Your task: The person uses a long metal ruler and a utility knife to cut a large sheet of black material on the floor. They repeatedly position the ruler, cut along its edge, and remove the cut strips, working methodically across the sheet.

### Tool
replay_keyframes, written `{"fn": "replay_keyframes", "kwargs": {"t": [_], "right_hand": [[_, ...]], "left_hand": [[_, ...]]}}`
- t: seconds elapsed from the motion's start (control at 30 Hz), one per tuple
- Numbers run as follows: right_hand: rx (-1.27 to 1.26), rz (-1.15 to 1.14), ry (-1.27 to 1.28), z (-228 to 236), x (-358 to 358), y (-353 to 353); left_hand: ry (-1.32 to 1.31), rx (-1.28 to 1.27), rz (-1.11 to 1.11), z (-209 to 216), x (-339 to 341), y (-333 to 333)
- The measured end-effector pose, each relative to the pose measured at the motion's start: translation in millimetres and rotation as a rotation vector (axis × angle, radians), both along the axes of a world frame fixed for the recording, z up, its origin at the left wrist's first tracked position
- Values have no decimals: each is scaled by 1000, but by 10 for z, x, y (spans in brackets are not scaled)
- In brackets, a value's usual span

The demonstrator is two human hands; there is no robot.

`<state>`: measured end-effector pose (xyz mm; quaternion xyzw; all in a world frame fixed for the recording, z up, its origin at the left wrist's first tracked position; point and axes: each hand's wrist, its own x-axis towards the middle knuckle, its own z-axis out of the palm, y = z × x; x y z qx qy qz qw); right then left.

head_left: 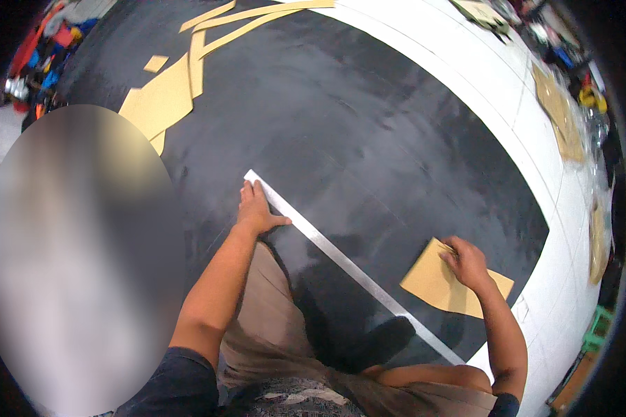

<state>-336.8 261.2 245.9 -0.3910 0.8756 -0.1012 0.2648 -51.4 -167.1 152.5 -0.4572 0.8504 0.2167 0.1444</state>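
A long silvery straightedge [358, 271] lies slantwise on the black sheet [368, 139], running from the middle toward my right knee. My left hand [254, 210] rests at its far end, fingers stretched along its side and thumb spread out to touch its edge. To the right, my right hand [466, 261] is closed on the upper edge of a tan-yellow four-sided sheet [442, 285]. The thumb lies over that sheet near its far corner; the other fingertips are partly hidden.
At the far left lie a larger yellow piece [163, 97], several yellow strips [257, 17] and a small yellow square [156, 64]. White tiled floor [466, 76] borders the black sheet. Plastic-wrapped yellow material [562, 118] and a green stool [597, 328] stand along the right side. A blurred oval covers the left.
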Motion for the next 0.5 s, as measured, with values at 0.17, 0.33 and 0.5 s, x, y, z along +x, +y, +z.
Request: {"fn": "replay_keyframes", "kwargs": {"t": [0.17,0.33,0.5], "right_hand": [[-74,115,-57,114,-235,-1492],[-135,95,-13,-313,-180,-2795],[-44,-7,-45,-755,40,-3308]], "left_hand": [[-30,39,24,188,-156,104],[60,36,90,100,-119,115],[59,10,68,124,-160,101]]}}
